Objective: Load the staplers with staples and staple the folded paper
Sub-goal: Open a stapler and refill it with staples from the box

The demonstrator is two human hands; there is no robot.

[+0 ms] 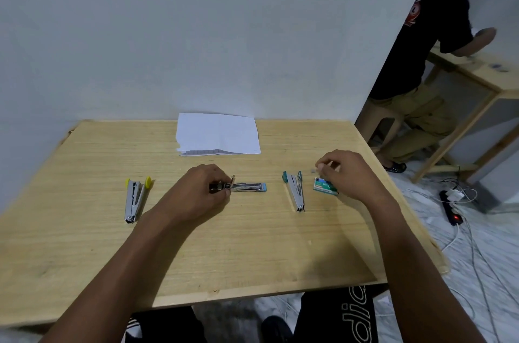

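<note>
Head view. Wooden table [252, 244] against a white wall. Folded paper [217, 133] lies flat at the far edge, centre, well apart from both hands.

Three staplers in a row, all opened up. Yellow stapler [136, 200] at left, untouched. Blue stapler [248, 187] at centre, lying crosswise. Teal stapler [295, 191] right of it, untouched.

Left hand [196, 192] grips the blue stapler's left end, fingers curled round it.

Staple box [325, 187] sits just right of the teal stapler. Right hand [352, 174] hovers over the box, fingers curled, thumb and forefinger together at the tips. Whether they pinch staples: cannot tell.

Far right, another person [421, 61] stands at a second table. Power strip [450, 207] and cables on the floor.
</note>
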